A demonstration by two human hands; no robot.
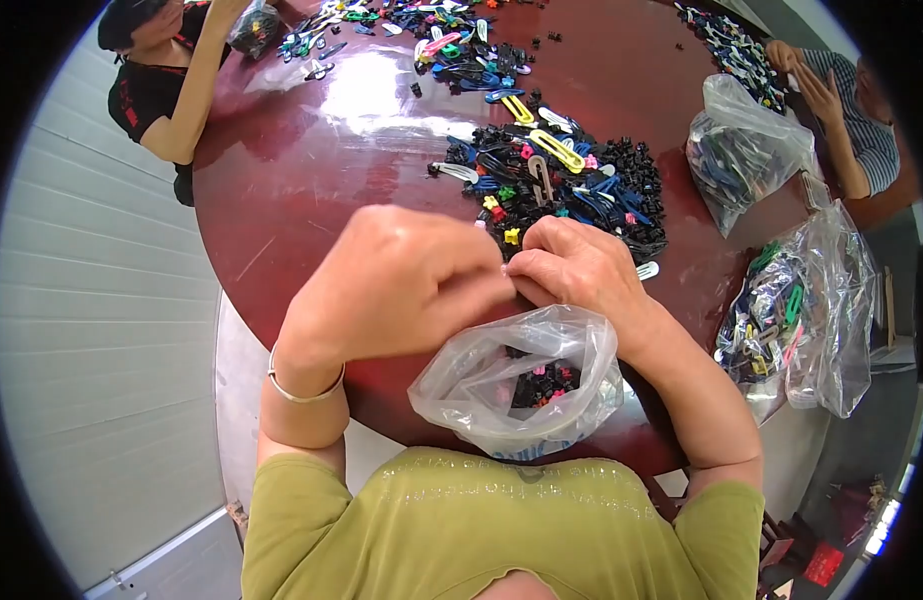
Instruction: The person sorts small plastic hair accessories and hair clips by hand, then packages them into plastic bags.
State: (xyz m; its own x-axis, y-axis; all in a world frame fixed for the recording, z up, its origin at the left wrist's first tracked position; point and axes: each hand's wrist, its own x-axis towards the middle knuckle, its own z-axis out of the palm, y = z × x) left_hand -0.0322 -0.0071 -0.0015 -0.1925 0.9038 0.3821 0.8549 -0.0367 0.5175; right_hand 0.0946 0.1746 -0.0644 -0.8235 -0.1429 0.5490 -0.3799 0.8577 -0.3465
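My left hand [401, 285], with a bangle on its wrist, is closed with fingers curled above the table, slightly blurred. My right hand [579, 268] pinches thumb against fingers, close to the left fingertips. Anything between the fingers of either hand is too small or hidden to name. Just beyond them lies a pile of hair clips [541, 185]: long snap clips in yellow, white and blue, plus small black and coloured claw clips. Below my hands, near my chest, an open clear plastic bag [461, 385] holds small black, pink and red clips [546, 385].
The round dark red table [271, 240] carries more clip heaps [461, 50] farther back. Filled plastic bags [746, 150] and another clip bag [781, 310] stand at the right. Two people sit across, a black sleeve [146, 95] left and a striped sleeve [876, 150] right.
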